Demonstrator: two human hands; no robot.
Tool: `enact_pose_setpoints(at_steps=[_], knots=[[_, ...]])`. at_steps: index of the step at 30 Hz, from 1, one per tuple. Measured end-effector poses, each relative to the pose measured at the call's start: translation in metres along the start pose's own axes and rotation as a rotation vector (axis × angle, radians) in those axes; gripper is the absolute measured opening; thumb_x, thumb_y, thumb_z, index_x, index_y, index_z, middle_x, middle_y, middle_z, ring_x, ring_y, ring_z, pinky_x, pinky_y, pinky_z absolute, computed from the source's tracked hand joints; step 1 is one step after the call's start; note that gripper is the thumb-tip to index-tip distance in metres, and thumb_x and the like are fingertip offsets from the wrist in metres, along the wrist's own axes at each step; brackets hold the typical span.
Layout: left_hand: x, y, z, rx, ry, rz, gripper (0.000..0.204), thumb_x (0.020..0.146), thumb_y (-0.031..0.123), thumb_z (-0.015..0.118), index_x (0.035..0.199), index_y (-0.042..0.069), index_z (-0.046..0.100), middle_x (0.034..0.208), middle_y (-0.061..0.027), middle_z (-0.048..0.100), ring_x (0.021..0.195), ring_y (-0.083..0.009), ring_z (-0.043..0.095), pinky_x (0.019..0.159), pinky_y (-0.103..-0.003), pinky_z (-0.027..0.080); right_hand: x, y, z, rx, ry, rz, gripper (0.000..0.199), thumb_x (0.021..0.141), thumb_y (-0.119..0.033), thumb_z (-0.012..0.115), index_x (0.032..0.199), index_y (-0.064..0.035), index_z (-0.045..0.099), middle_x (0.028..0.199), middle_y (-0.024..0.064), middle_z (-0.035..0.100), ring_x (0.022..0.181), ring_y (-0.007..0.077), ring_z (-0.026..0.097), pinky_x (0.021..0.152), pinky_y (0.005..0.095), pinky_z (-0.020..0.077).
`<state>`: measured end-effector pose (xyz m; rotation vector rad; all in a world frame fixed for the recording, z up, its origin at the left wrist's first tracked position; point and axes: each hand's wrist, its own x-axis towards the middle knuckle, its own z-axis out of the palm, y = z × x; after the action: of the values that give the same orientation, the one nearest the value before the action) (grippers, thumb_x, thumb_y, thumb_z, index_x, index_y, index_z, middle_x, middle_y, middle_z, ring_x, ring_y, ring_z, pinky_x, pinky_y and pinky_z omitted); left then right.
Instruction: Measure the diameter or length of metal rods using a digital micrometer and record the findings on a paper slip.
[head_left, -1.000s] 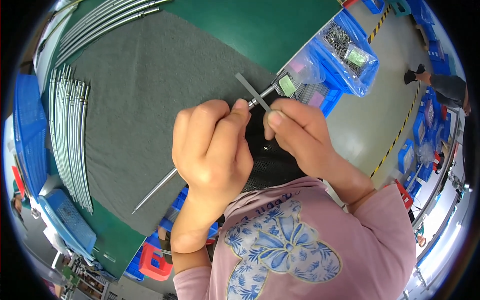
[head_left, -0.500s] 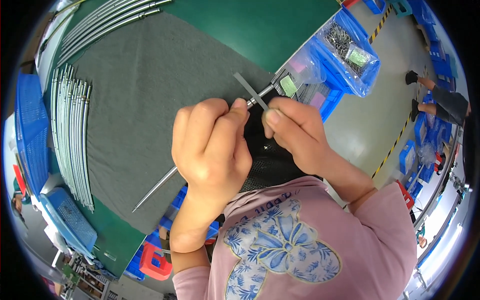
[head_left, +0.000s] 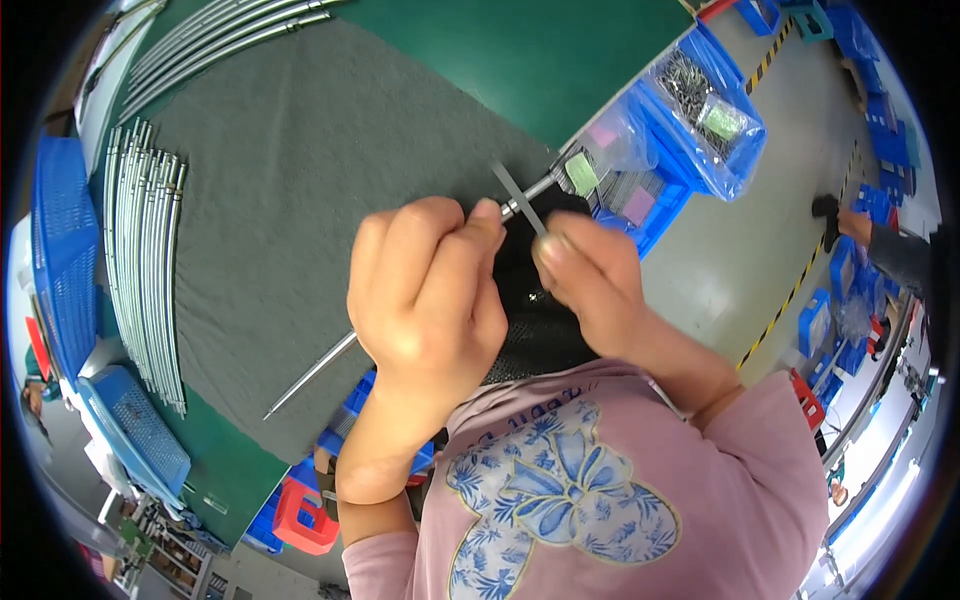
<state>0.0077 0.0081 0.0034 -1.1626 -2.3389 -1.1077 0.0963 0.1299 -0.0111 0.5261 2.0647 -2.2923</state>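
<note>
At left stands a blue perforated basket (head_left: 65,255), then a row of slim metal rods (head_left: 146,270). The left hand (head_left: 425,285), fingers curled closed, grips 1 polished rod (head_left: 312,376) slanting over grey cloth (head_left: 265,180). A flat grey strip (head_left: 511,187) crosses that rod, pinched by the right hand (head_left: 598,268). Further right, a blue bin (head_left: 672,130) holds metal parts (head_left: 684,84).

Workshop; parts bin (head_left: 672,140); floor tape (head_left: 768,60)

Can see blue lettering (head_left: 541,409), upside down and partly creased, on the pink T-shirt (head_left: 745,470); can spot 2 green labels (head_left: 722,122) and 2 pink labels (head_left: 636,206) among blue bins (head_left: 690,163), too small to read.
</note>
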Motion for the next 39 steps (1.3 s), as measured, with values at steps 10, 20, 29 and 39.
enact_pose_setpoints(at_steps=[10,20,29,39], knots=[[-0.002,0.0,0.003,0.001,0.021,-0.014,0.015,0.058,-0.004,0.065,0.071,0.001,0.06,0.07,-0.0061,0.051,0.057,-0.021,0.046,0.048,-0.03,0.038,-0.004,0.015,-0.001,-0.113,0.03,-0.143,0.021,0.086,-0.009,0.047,0.067,-0.0014,0.043,0.048,0.0066,0.035,0.041,0.015,0.034,0.041,0.0272,0.0282],[0.0,0.001,-0.001,0.016,-0.026,0.017,0.019,0.055,-0.005,0.064,0.073,-0.001,0.06,0.07,-0.0078,0.052,0.058,-0.0211,0.047,0.047,-0.03,0.038,0.02,0.023,0.001,-0.115,0.02,-0.369,0.021,0.085,-0.01,0.046,0.067,-0.0013,0.044,0.048,0.0083,0.036,0.039,0.0201,0.036,0.04,0.0289,0.0283],[0.001,-0.002,0.001,0.006,0.007,0.025,0.019,0.054,-0.004,0.063,0.072,-0.001,0.06,0.07,-0.0078,0.051,0.057,-0.0214,0.047,0.048,-0.03,0.038,0.009,0.038,0.003,-0.148,0.048,-0.336,0.019,0.084,-0.012,0.047,0.069,-0.0016,0.045,0.049,0.0115,0.039,0.042,0.028,0.044,0.04,0.0317,0.0315],[0.0,-0.004,0.005,0.014,0.016,0.034,0.019,0.053,-0.004,0.062,0.072,-0.001,0.06,0.069,-0.0078,0.051,0.057,-0.021,0.046,0.047,-0.029,0.037,0.02,0.04,0.0,-0.174,0.041,-0.4,0.018,0.084,-0.011,0.047,0.069,-0.0013,0.045,0.049,0.0103,0.04,0.042,0.0282,0.044,0.04,0.0316,0.0321]])
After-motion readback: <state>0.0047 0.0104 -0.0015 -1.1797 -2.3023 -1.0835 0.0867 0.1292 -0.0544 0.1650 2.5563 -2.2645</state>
